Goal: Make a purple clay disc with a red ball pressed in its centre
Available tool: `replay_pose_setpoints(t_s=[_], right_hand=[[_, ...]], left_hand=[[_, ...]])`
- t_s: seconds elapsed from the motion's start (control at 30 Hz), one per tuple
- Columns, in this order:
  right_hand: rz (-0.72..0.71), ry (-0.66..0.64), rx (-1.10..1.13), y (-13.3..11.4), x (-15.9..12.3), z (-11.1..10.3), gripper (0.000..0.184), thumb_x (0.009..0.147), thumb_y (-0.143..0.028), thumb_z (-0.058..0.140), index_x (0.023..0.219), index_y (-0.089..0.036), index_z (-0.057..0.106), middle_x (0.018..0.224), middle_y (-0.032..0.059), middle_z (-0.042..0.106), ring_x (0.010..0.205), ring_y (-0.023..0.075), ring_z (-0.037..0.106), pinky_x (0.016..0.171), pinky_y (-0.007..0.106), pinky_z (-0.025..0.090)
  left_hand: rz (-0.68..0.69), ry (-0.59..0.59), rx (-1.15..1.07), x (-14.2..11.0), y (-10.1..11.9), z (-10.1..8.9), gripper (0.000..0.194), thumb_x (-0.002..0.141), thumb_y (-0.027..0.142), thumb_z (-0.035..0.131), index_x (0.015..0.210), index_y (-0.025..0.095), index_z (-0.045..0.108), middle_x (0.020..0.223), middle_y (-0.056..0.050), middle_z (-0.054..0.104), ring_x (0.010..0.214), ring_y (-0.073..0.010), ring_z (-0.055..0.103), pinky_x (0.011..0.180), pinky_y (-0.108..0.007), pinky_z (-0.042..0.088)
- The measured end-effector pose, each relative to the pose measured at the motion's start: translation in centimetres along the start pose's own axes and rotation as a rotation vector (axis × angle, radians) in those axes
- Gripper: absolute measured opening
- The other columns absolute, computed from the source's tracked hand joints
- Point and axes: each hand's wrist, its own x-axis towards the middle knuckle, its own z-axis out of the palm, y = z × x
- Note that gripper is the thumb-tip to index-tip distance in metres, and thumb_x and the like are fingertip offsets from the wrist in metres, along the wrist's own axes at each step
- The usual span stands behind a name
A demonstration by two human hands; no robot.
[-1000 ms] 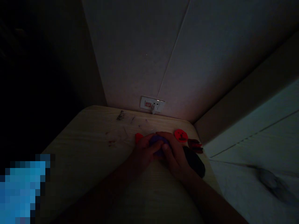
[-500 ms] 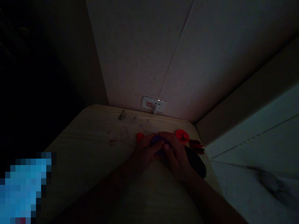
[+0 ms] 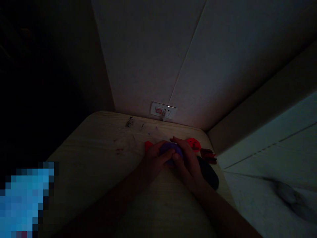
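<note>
Both hands are closed around a purple lump of modelling clay point(image 3: 170, 145) at the middle of the wooden table. My left hand point(image 3: 154, 160) grips its left side, with the thumb laid across the front. From the right, my right hand point(image 3: 189, 163) holds it, thumb on the near face and fingers bent over the far side. Partly hidden behind my left fingers is a red piece point(image 3: 148, 145). Right of my right hand lie a flat red disc with dark face-like marks point(image 3: 193, 144), a dark red striped piece point(image 3: 208, 156) and a black oval lump point(image 3: 208, 173).
The wooden table point(image 3: 94, 145) has dark and reddish smears on its top and meets the wall at the back. A white wall socket point(image 3: 163, 110) with a red switch sits just above its rear edge. The light is dim.
The fingers of my right hand have shifted on the clay, and more of its purple top shows. My left hand stays nearly in place.
</note>
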Motion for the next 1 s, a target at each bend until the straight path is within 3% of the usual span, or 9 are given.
replay_pose_setpoints(t_s=[0.17,0.4,0.73,0.87,1.0], right_hand=[[-0.054,-0.028,-0.042,-0.1,0.2,-0.1,0.038,0.106,-0.028,0.048,0.144,-0.03,0.053,0.136,0.0094,0.06,0.129,0.0239,0.058,0.109,0.042,0.051],[-0.03,-0.074,-0.037,-0.5,0.4,-0.3,0.034,0.107,-0.029,0.047,0.14,-0.027,0.055,0.133,0.0097,0.062,0.126,0.0238,0.059,0.109,0.042,0.051],[0.023,-0.033,0.082,-0.6,0.2,-0.2,0.037,0.104,-0.03,0.056,0.141,-0.031,0.056,0.137,0.0076,0.062,0.128,0.0234,0.058,0.111,0.042,0.049],[0.056,-0.023,0.202,-0.3,0.5,-0.2,0.027,0.104,-0.03,0.055,0.129,-0.03,0.066,0.129,0.0062,0.067,0.122,0.0225,0.063,0.109,0.042,0.051],[0.013,-0.027,0.121,-0.1,0.3,-0.3,0.033,0.106,-0.031,0.051,0.137,-0.031,0.062,0.134,0.008,0.066,0.127,0.0245,0.061,0.11,0.046,0.051]], left_hand=[[0.015,0.031,0.049,0.1,-0.2,-0.1,0.049,0.065,0.043,0.091,0.1,0.017,0.071,0.091,-0.004,0.07,0.084,-0.0185,0.067,0.072,-0.028,0.056],[0.032,-0.02,0.14,0.1,-0.4,-0.7,0.044,0.072,0.044,0.086,0.106,0.019,0.073,0.094,-0.004,0.071,0.087,-0.0199,0.066,0.077,-0.031,0.054],[0.191,-0.003,0.461,0.0,0.8,-0.7,0.029,0.079,0.036,0.078,0.102,0.019,0.074,0.093,-0.004,0.072,0.087,-0.0218,0.065,0.08,-0.031,0.05],[0.22,-0.017,0.468,-0.2,0.9,-0.5,0.03,0.078,0.036,0.08,0.103,0.02,0.075,0.099,-0.005,0.075,0.093,-0.0238,0.067,0.084,-0.032,0.052],[0.193,-0.03,0.443,-0.2,1.0,-0.2,0.03,0.079,0.034,0.078,0.104,0.017,0.073,0.096,-0.005,0.074,0.09,-0.0224,0.067,0.082,-0.031,0.052]])
